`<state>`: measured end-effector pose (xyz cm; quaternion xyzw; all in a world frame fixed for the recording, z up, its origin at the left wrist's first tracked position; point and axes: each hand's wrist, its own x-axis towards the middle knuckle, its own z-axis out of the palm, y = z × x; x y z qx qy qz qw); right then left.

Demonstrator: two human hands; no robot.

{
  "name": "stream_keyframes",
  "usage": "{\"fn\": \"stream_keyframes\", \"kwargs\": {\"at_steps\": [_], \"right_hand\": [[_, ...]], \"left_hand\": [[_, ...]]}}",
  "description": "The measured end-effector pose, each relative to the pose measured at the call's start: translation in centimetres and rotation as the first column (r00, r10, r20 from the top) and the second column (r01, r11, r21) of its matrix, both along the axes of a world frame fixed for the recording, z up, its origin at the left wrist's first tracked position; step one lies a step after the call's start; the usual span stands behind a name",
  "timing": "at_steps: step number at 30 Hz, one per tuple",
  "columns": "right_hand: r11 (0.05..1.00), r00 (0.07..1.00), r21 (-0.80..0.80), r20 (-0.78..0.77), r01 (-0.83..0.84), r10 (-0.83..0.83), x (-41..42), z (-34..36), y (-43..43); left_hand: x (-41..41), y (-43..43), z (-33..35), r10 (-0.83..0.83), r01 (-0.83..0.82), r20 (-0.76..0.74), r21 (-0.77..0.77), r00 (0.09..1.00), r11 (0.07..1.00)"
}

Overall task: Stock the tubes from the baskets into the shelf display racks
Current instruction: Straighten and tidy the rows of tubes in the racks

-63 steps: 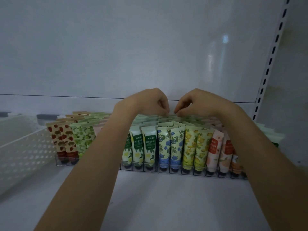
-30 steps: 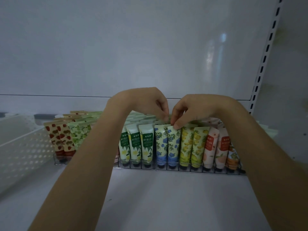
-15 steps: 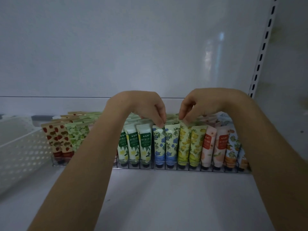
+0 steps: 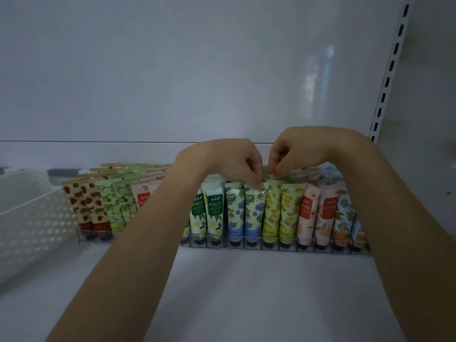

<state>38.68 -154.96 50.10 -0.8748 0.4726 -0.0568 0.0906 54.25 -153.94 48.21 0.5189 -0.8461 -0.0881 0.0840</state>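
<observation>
A blue-flowered plastic tube [image 4: 255, 211] stands cap-down in the front row of a clear plastic display rack [image 4: 271, 246]. A person's left hand [image 4: 229, 161] pinches the tube's flat crimped top with curled fingers. The right hand [image 4: 303, 149], fingers also curled, hovers just beside it over the rows behind; whether it grips a tube cannot be told. Alongside stand yellow lemon-print tubes [image 4: 287, 211], lettered near the foot with a word ending "ING", and white tubes with green labels [image 4: 214, 213], whose characters are too small to read. Red strawberry-print tubes [image 4: 84, 203] fill the rack's left end. A white perforated plastic basket [image 4: 32, 218] sits at far left on the smooth white shelf [image 4: 246, 292]. Behind are a glossy white back panel [image 4: 172, 70] and a slotted white metal upright [image 4: 392, 62].
</observation>
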Motion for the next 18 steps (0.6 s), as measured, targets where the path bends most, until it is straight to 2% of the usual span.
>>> {"fn": "stream_keyframes", "kwargs": {"at_steps": [3,9,18], "right_hand": [[1.0,1.0,-0.012,0.031,-0.002,0.003,-0.24,0.32,0.16],[0.998,0.998,0.048,-0.057,0.041,-0.038,0.44,-0.51,-0.11],[0.997,0.999,0.067,-0.037,0.027,-0.024,-0.23,0.12,0.27]], "left_hand": [[-0.04,-0.15,-0.17,0.022,-0.022,0.028,-0.017,0.999,1.0],[-0.03,-0.13,-0.19,0.065,-0.065,0.035,-0.016,0.997,0.998],[0.07,-0.18,-0.2,0.079,-0.078,0.023,-0.026,0.997,0.997]]}}
